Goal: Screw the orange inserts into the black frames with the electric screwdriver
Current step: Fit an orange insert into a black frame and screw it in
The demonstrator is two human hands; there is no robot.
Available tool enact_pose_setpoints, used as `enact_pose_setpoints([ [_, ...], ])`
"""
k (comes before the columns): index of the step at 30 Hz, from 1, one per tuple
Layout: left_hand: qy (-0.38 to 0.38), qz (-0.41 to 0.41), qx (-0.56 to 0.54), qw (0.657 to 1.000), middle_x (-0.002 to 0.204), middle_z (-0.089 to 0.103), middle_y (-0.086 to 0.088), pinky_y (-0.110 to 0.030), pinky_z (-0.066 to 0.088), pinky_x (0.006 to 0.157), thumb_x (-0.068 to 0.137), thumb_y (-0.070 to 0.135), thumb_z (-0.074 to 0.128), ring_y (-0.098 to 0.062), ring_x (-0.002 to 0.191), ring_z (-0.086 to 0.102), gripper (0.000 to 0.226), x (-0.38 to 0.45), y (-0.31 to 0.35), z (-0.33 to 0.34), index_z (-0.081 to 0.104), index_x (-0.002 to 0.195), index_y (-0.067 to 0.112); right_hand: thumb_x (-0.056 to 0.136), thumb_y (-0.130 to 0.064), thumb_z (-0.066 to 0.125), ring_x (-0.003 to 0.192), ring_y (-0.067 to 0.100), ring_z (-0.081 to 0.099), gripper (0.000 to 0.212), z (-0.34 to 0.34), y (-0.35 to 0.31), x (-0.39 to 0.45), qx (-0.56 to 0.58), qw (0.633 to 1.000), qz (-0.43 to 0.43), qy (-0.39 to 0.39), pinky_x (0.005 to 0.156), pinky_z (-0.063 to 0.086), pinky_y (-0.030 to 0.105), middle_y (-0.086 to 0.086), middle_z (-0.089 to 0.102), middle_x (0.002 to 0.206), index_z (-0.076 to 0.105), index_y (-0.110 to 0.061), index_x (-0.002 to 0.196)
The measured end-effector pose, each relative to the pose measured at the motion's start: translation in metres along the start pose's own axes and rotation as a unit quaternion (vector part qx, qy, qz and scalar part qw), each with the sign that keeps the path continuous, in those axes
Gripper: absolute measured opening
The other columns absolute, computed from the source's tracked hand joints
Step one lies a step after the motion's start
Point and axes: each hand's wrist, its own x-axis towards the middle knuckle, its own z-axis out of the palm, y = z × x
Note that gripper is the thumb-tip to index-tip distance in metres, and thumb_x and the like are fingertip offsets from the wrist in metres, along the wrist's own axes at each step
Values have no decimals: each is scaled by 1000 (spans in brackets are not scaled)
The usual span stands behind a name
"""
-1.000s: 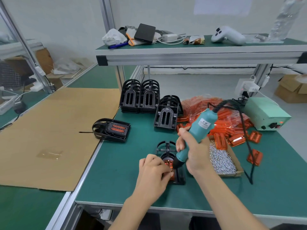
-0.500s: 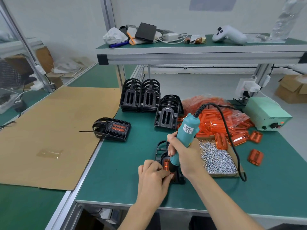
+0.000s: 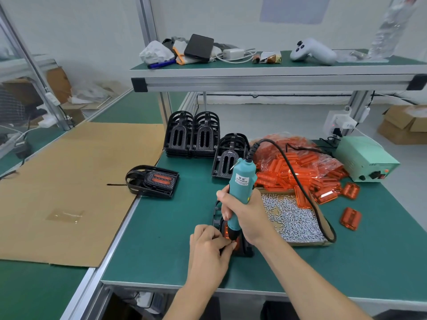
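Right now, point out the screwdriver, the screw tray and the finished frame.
screwdriver (image 3: 242, 179): head view, on its teal body by the label.
screw tray (image 3: 298, 221): head view, on the heaped screws.
finished frame (image 3: 153, 181): head view, on its black face.

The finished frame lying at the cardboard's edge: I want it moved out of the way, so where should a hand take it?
Take the finished frame by its squared end, the one with the orange insert, coming from above. It lies flat and apart from other things; its looped end looks thin and open, probably a poorer hold.
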Motion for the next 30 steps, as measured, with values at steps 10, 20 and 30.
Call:
enact_pose_setpoints([
  [10,-20,1,-23,1000,84,49,12,-14,38,83,84,25,85,-13,96,40,10,-2,-2,0,82,90,18,90,-33,73,52,21,53,26,0,6,1,-28,1000,11,-8,64,52,38,7,56,54,62,-16,74],
  [20,-39,5,-34,999,86,52,11,-14,36,85,81,21,87,-12,97,42,15,-1,-3,-3,83,95,18,91,-29,72,54,23,52,24,-7,10,1,-23,1000,5,-7,63,52,34,8,56,55,61,-19,72],
  [30,-33,-7,-49,998,84,55,8,-14,37,84,78,14,89,-16,95,45,13,-2,-2,-3,82,88,15,91,-29,74,52,21,56,22,-8,17,1,-41,998,8,-38,64,53,39,7,58,55,62,-20,75],
])
